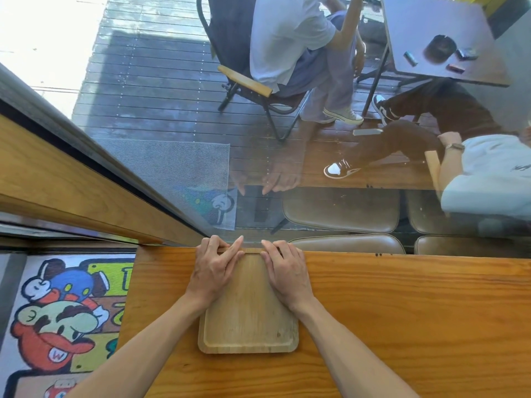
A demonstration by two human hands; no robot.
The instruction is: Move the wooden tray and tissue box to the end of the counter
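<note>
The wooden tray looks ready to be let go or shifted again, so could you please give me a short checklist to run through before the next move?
1. Wooden tray flat on the counter: ok.
2. Tray near the counter's left end, far edge by the glass: ok.
3. Left hand and right hand on the tray's far part, fingers at its far rim: ok.
4. Whether either hand is gripping the rim or only resting on it: cannot tell.
5. Tray is empty, nothing to spill: ok.
6. Tissue box located: not ok, it is not in view.
</note>
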